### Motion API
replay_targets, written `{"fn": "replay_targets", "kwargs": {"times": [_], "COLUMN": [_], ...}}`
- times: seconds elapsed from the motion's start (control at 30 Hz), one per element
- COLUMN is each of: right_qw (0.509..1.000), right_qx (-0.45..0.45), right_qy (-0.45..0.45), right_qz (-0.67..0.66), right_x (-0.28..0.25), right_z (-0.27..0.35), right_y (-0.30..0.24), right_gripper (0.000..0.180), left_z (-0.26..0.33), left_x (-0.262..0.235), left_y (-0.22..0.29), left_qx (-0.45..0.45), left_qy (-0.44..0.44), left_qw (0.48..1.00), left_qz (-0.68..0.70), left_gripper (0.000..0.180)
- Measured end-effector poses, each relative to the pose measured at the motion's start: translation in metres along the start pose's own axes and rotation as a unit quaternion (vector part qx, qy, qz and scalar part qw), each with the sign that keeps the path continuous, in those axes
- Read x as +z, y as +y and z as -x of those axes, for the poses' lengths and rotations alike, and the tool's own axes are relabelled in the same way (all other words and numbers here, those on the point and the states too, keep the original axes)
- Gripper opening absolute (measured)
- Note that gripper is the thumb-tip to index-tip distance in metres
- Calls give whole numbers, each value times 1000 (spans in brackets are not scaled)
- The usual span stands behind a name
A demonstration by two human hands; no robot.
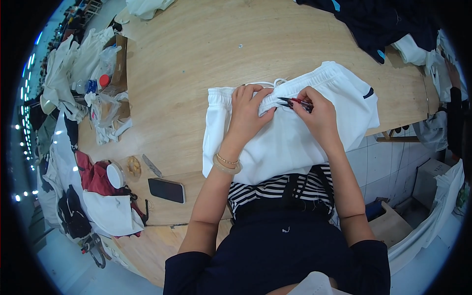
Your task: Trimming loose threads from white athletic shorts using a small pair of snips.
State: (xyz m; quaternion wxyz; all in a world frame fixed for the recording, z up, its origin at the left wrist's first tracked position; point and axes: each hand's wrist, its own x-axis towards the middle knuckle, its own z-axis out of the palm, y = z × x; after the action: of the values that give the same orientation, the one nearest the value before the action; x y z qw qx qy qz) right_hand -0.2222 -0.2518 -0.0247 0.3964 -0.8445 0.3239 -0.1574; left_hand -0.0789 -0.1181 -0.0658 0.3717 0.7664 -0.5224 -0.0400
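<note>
White shorts point(290, 145) with a gathered elastic waistband lie across the near edge of the wooden table, partly over my lap. My left hand point(244, 113) presses down on the waistband and pinches its fabric between thumb and fingers. In my right hand point(319, 115) is a small pair of thread snips point(306, 105), red and dark, the points directed left at the waistband beside my left thumb. A white drawstring point(279, 81) loops out past the waistband's far edge. My right fingers partly hide the snips' body.
At the left lie a dark phone point(167, 190), a grey blade-like tool point(152, 165), a white round lid point(116, 175) and red cloth point(92, 173). A cardboard box point(120, 64) with plastic bags and a bottle stands farther off. Dark garments point(373, 22) lie at the far right.
</note>
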Motion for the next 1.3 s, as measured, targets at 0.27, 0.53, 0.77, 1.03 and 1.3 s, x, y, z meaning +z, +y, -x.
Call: {"fn": "replay_targets", "kwargs": {"times": [0.27,0.53,0.77,1.03,1.3], "right_qw": [1000,999,1000,998,971], "right_qx": [7,-14,2,25,43], "right_qy": [6,29,24,13,3], "right_qz": [-27,-9,10,-64,-235], "right_x": [-2,0,0,7,7], "right_z": [2,3,3,2,-1], "right_y": [-3,-8,-11,2,-2], "right_gripper": [18,18,18,17,13], "left_z": [0,0,0,0,-1], "left_x": [-3,-2,-2,-2,-2], "left_y": [-1,0,0,0,1], "left_qx": [-9,-5,-8,-5,-3], "left_qy": [6,12,15,15,2], "left_qw": [998,999,999,999,1000], "left_qz": [58,50,38,39,31], "left_gripper": [42,43,43,43,43]}}
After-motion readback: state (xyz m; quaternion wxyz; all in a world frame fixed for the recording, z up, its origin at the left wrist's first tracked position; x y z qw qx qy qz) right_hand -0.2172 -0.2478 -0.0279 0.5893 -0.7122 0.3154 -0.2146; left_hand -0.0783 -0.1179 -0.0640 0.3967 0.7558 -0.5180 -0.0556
